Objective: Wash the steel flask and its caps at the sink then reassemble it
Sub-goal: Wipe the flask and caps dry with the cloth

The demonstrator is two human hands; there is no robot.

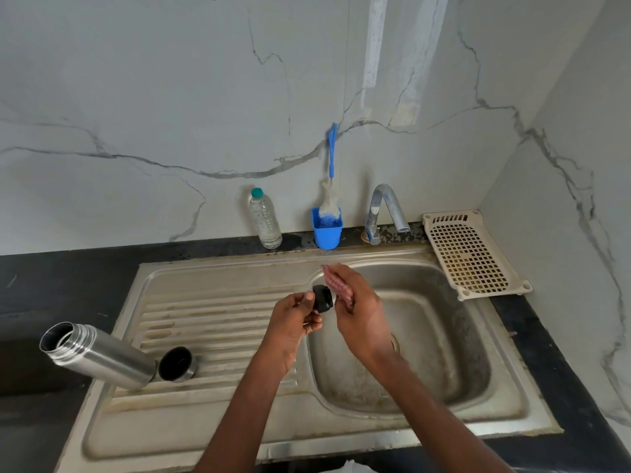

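Observation:
The steel flask (99, 353) lies on its side at the left end of the drainboard, its open mouth pointing left. Its steel outer cap (177, 364) rests beside the flask's base, dark inside facing up. Over the left rim of the sink basin, my left hand (293, 322) grips the small black inner cap (322, 298). My right hand (358, 308) holds a pink checked scrub pad (336, 285) against that cap.
The steel sink (426, 336) has its basin on the right and a ribbed drainboard (211, 322) on the left. Behind it stand a plastic water bottle (264, 220), a blue cup with a bottle brush (327, 227) and the tap (386, 209). A cream perforated tray (471, 254) sits at the right.

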